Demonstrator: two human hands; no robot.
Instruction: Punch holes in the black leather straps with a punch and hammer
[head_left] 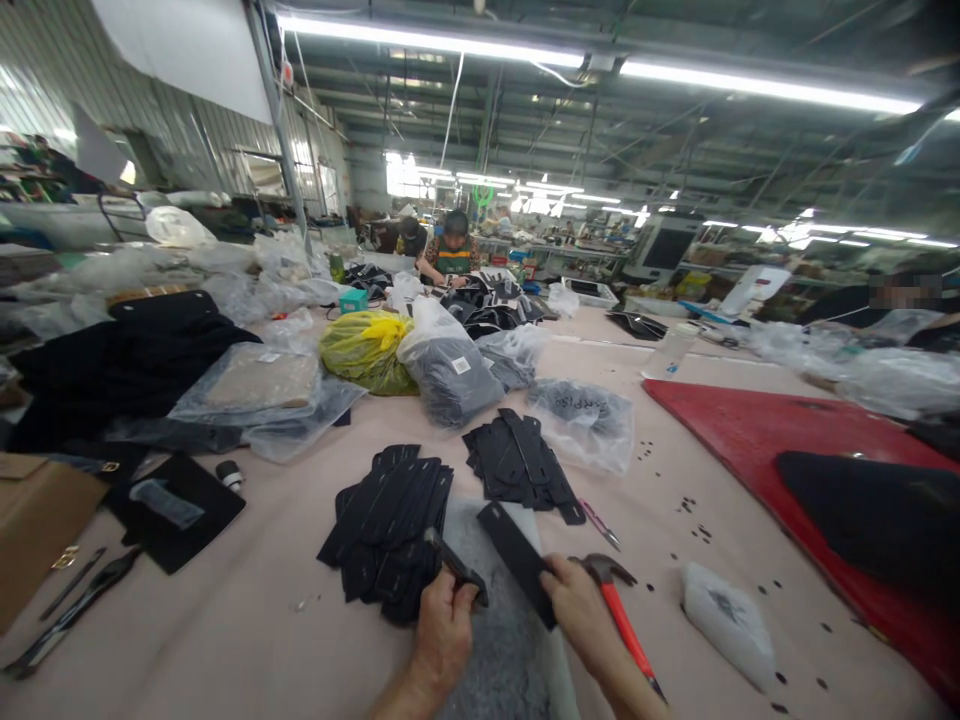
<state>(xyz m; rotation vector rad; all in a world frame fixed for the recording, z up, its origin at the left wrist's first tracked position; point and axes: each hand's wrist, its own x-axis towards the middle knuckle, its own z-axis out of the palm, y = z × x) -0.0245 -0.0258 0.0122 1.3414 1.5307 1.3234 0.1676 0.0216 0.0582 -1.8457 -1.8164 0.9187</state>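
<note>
My left hand point(444, 622) is closed around a dark metal hand tool point(459, 570), perhaps a punch, whose exact kind I cannot make out. Between the fingers and thumb of my right hand point(576, 605) is a flat black strip point(516, 555) with a small slot near its far end. Both hands are over a grey slab point(499, 640). A fanned pile of black strips point(394, 520) lies left of the slab, and a second pile point(525, 458) lies beyond it. Beside my right hand rests a claw hammer point(624, 620) with a red handle.
Pink-handled snips point(600, 522) lie near the farther pile. Small black scraps dot the table point(660, 600) on the right, near a plastic-wrapped bundle point(727, 622) and a red board point(750, 440). Filled bags point(450, 370) stand at the back. Another person point(454, 250) works across the table.
</note>
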